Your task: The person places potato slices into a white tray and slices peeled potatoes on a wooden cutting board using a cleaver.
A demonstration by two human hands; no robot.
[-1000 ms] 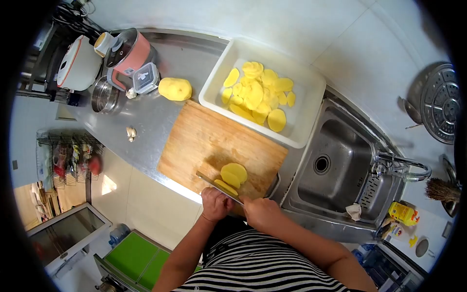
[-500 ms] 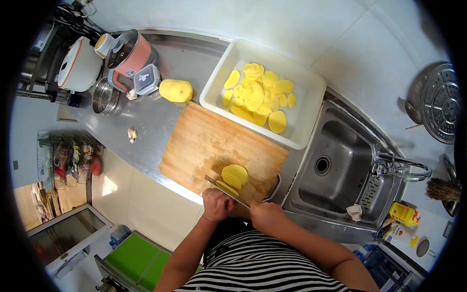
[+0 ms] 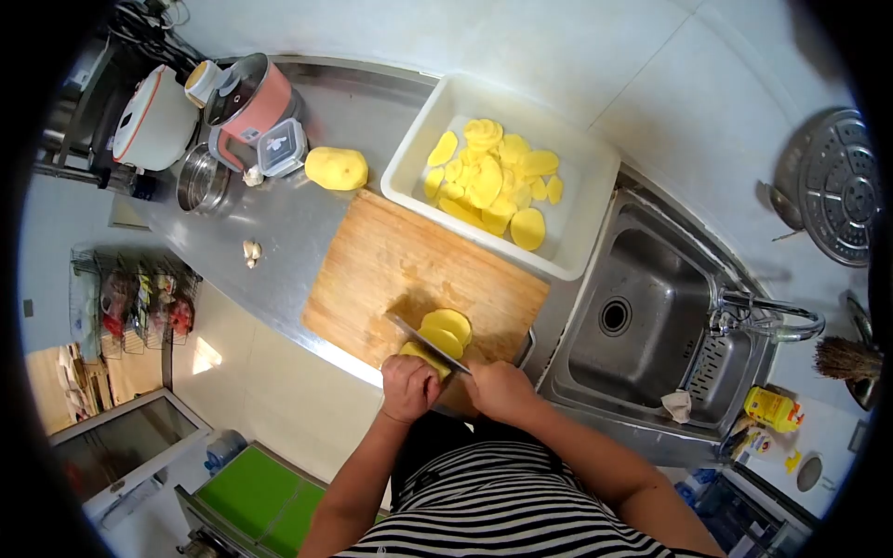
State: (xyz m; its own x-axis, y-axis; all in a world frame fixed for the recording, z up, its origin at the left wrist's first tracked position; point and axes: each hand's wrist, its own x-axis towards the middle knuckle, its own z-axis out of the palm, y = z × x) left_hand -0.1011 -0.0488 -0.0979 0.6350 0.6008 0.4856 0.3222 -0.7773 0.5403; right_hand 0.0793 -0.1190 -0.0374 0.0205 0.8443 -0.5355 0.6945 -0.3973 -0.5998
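My right hand [image 3: 503, 391] grips the handle of a kitchen knife [image 3: 423, 340], its blade slanting up and left over the near edge of a wooden cutting board [image 3: 381, 251]. On the near side of the blade, my left hand [image 3: 409, 387] has its fingers curled on a piece of peeled potato [image 3: 427, 359], partly hidden by the hand. A few yellow potato slices [image 3: 448, 326] lie overlapping on the board, just beyond the blade. Behind the board, a white plastic tub [image 3: 588, 232] holds many potato slices [image 3: 486, 181]. A whole peeled potato [image 3: 336, 168] sits at the board's far left corner.
A steel sink [image 3: 642, 325] with a tap [image 3: 777, 321] is to the right. Garlic cloves [image 3: 251, 252], a metal bowl [image 3: 202, 181], a lidded container [image 3: 281, 149], a pink electric pot [image 3: 256, 107] and a white cooker [image 3: 156, 121] stand on the left counter.
The knife has lifted and shifted slightly away from me, and its blade shows more fully. Both hands have moved a little up the board. More of the potato piece shows beside my left hand.
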